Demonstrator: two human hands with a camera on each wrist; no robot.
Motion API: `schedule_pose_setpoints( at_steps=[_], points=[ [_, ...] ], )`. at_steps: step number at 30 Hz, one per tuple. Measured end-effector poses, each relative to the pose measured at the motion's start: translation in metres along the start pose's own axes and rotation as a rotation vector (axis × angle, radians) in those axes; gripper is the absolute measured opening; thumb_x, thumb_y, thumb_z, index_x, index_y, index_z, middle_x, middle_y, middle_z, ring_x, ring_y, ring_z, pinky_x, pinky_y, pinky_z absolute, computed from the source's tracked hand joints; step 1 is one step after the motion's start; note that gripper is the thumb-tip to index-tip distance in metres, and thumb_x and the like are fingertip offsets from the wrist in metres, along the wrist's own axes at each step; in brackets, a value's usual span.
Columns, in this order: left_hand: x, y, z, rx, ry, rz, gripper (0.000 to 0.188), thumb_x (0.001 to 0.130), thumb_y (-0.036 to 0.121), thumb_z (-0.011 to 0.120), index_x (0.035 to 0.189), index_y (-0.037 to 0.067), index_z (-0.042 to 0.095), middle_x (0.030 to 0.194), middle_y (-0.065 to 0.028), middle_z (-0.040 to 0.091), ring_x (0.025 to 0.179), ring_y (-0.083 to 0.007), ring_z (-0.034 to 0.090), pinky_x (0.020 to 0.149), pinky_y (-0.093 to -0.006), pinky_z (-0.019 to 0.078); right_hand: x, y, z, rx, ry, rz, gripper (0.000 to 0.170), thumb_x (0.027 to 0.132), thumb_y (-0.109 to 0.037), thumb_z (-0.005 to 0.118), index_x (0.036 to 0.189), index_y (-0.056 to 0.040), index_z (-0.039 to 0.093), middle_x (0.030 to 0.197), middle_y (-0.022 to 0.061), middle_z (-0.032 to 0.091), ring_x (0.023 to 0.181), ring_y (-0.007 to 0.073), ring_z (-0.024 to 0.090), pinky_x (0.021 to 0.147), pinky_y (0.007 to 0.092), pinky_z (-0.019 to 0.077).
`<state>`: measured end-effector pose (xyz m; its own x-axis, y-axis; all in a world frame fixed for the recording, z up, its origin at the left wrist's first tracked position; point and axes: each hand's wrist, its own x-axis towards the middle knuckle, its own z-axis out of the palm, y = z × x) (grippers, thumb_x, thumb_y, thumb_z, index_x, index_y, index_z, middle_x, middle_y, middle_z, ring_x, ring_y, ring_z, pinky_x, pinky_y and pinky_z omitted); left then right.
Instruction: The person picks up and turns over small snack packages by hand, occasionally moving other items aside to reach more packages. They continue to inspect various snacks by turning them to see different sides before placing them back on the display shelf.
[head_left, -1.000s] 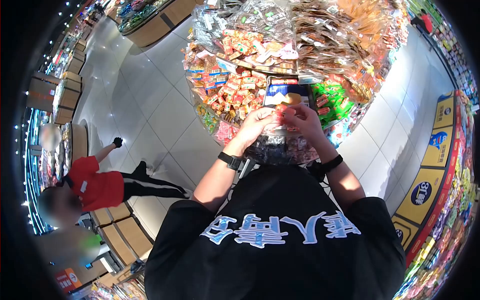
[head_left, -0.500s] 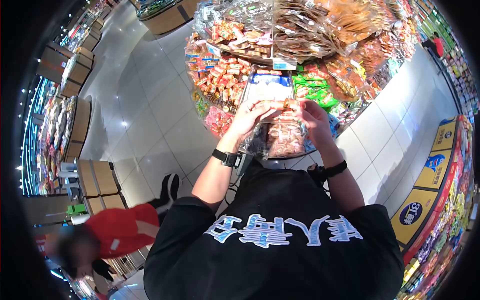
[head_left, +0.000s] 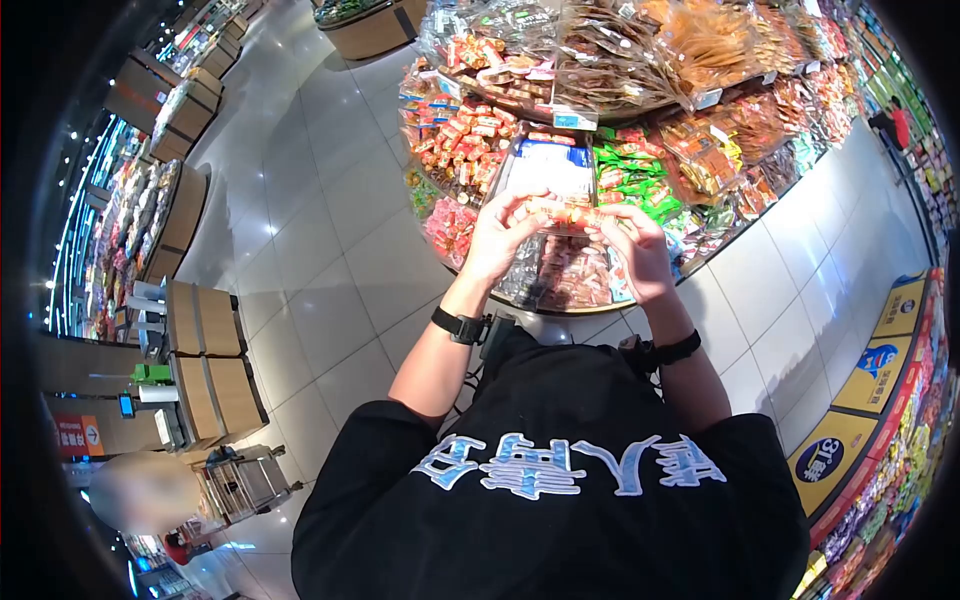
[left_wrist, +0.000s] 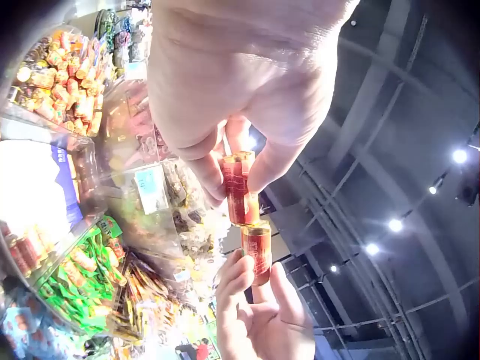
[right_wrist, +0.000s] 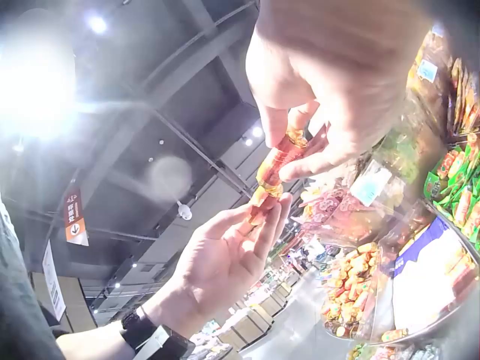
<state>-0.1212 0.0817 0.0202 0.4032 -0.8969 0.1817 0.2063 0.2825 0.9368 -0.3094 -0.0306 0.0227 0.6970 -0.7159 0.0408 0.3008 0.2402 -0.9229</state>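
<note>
My left hand (head_left: 497, 238) pinches a small red cylindrical wrapped snack (left_wrist: 240, 189) with gold ends between thumb and fingers. A second snack of the same look (right_wrist: 280, 159) is pinched by my right hand (head_left: 640, 248). The two pieces meet almost end to end between the hands, roughly in one line. In the head view both hands are over the near edge of a round display of packaged snacks. Below them lies a clear bin (head_left: 572, 275) of pinkish-brown wrapped pieces.
Just beyond the hands is a compartment with a white and blue packet (head_left: 553, 170). Red-gold rolls (head_left: 465, 140) lie to its left, green packets (head_left: 635, 180) to its right. A yellow-fronted shelf (head_left: 850, 400) stands at the right, and a metal cart (head_left: 245, 485) at lower left.
My hands have spread apart, and the two snacks, bunched together earlier, now lie in a line. The person in red at the left has moved down toward the lower-left edge, mostly out of view.
</note>
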Motion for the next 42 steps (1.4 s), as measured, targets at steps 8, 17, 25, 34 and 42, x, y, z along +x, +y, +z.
schedule_pose_setpoints(
  at_steps=[8, 17, 25, 34, 42],
  points=[
    [-0.014, 0.017, 0.005, -0.129, 0.066, 0.028, 0.046, 0.087, 0.0, 0.065, 0.13, 0.0, 0.05, 0.124, -0.0129, 0.058, 0.108, -0.0228, 0.064, 0.095, -0.0312, 0.051, -0.012, -0.016, 0.016, -0.106, -0.047, -0.138, 0.032, 0.086, 0.008, 0.061, 0.117, 0.0045, 0.054, 0.115, 0.0128, 0.061, 0.107, 0.018, 0.06, 0.091, 0.0288, 0.05],
    [-0.02, 0.026, 0.013, -0.254, 0.06, 0.046, 0.033, 0.084, -0.001, 0.067, 0.116, 0.001, 0.057, 0.122, -0.0123, 0.06, 0.106, -0.0223, 0.065, 0.093, -0.0322, 0.0537, -0.015, -0.012, 0.016, -0.166, -0.088, -0.231, 0.032, 0.082, 0.012, 0.064, 0.111, 0.0021, 0.054, 0.118, 0.0128, 0.059, 0.109, 0.0174, 0.059, 0.092, 0.03, 0.0494],
    [-0.024, 0.017, 0.005, -0.291, 0.056, -0.028, 0.04, 0.089, 0.003, 0.064, 0.127, 0.001, 0.053, 0.113, -0.0116, 0.064, 0.101, -0.0213, 0.066, 0.09, -0.0351, 0.0561, -0.019, -0.013, 0.017, -0.1, -0.08, -0.176, 0.03, 0.082, 0.014, 0.063, 0.109, 0.0029, 0.054, 0.112, 0.0119, 0.06, 0.102, 0.0159, 0.06, 0.086, 0.0275, 0.0512],
    [-0.028, 0.028, 0.016, -0.186, 0.107, -0.039, 0.045, 0.087, -0.001, 0.065, 0.131, -0.001, 0.052, 0.113, -0.0107, 0.064, 0.1, -0.0132, 0.063, 0.091, -0.0265, 0.0509, -0.019, -0.01, 0.013, -0.117, -0.103, -0.188, 0.027, 0.083, 0.014, 0.06, 0.105, 0.0007, 0.053, 0.121, 0.0144, 0.057, 0.106, 0.0154, 0.058, 0.084, 0.0254, 0.049],
    [-0.024, 0.031, 0.012, -0.163, 0.099, 0.007, 0.047, 0.091, 0.005, 0.062, 0.135, 0.002, 0.046, 0.113, -0.0146, 0.064, 0.101, -0.0202, 0.065, 0.091, -0.0332, 0.0526, -0.023, -0.011, 0.014, -0.133, -0.054, -0.13, 0.025, 0.084, 0.012, 0.062, 0.105, 0.0017, 0.054, 0.108, 0.0091, 0.06, 0.103, 0.0151, 0.06, 0.09, 0.0278, 0.05]
  ],
)
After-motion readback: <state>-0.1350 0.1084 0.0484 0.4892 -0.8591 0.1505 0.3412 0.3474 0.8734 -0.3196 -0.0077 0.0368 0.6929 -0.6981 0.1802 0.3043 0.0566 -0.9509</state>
